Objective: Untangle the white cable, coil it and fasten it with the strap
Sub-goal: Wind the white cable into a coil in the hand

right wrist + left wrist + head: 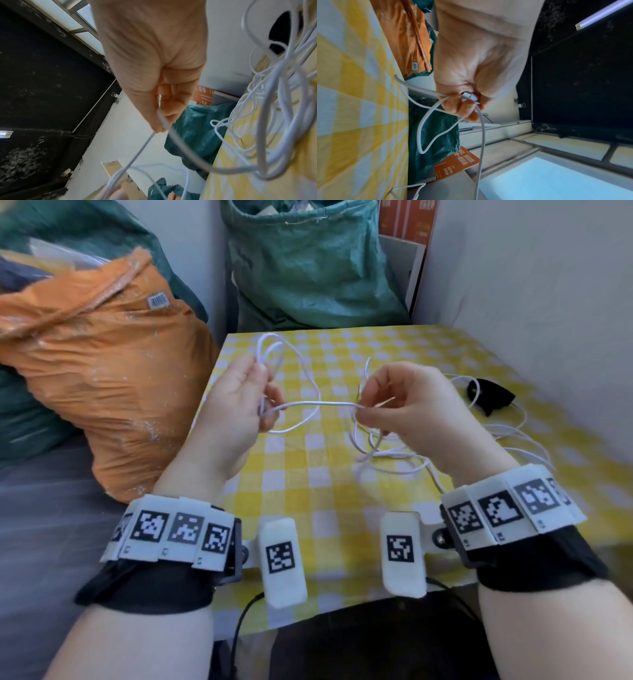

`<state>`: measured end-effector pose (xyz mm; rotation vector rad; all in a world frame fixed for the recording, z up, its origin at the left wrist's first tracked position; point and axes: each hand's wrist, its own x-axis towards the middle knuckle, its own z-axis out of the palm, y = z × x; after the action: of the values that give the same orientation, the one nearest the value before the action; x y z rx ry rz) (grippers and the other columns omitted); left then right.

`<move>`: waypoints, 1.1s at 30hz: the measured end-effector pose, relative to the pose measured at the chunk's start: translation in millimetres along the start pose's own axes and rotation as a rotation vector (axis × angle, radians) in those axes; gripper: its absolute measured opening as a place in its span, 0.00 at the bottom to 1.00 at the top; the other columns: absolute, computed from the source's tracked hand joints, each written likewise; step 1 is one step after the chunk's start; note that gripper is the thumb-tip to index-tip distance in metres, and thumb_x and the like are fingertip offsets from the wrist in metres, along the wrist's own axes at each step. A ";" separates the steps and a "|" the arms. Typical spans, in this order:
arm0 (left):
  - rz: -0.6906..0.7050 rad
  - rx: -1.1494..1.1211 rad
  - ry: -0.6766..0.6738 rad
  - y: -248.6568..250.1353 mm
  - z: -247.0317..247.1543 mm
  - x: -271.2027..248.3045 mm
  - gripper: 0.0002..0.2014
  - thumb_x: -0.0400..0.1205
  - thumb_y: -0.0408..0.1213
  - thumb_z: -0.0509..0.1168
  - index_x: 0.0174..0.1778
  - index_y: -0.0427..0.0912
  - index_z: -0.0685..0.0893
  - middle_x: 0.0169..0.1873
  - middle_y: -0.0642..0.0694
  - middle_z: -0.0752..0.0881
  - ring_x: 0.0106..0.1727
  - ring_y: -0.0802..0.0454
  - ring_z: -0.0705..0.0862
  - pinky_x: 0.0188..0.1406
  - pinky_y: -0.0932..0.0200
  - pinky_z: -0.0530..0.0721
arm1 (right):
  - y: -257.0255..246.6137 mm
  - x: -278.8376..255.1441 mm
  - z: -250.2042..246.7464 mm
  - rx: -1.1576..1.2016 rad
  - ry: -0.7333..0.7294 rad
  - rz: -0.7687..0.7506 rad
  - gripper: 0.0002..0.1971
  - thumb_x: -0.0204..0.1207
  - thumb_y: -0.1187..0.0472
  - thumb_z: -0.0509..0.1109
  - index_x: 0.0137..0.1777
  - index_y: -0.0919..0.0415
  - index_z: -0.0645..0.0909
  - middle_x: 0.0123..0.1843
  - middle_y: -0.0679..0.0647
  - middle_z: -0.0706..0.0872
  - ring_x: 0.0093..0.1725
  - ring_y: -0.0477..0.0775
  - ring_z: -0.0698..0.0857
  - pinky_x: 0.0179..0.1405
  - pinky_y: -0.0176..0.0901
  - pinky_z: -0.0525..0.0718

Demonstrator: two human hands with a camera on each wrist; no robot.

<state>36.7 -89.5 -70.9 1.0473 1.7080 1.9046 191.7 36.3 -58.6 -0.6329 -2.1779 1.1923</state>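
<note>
A thin white cable (315, 404) stretches between my two hands above the yellow checked table (308, 484). My left hand (263, 392) grips a few loops of it, and the left wrist view shows its white plug (470, 97) among the curled fingers (467, 108). My right hand (363, 405) pinches the cable (161, 119) between thumb and fingers. The rest lies tangled (394, 457) on the table under and right of that hand. A black strap (489, 398) lies at the right, with cable running across it.
An orange sack (102, 371) stands left of the table and a green sack (308, 268) behind it. A white wall (531, 285) closes the right side. An orange box (407, 220) leans in the far corner.
</note>
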 end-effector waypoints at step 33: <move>-0.364 -0.186 -0.408 5.3 7.5 -9.8 0.11 0.88 0.38 0.50 0.43 0.42 0.74 0.23 0.48 0.71 0.18 0.56 0.66 0.19 0.63 0.67 | -10.0 -3.0 16.9 -0.120 0.076 -0.300 0.10 0.68 0.66 0.77 0.36 0.49 0.84 0.33 0.38 0.84 0.32 0.36 0.78 0.35 0.23 0.71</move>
<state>49.6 -92.3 -68.6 0.9040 1.3530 1.4686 181.1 19.5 -58.2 -0.3746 -2.1980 0.8731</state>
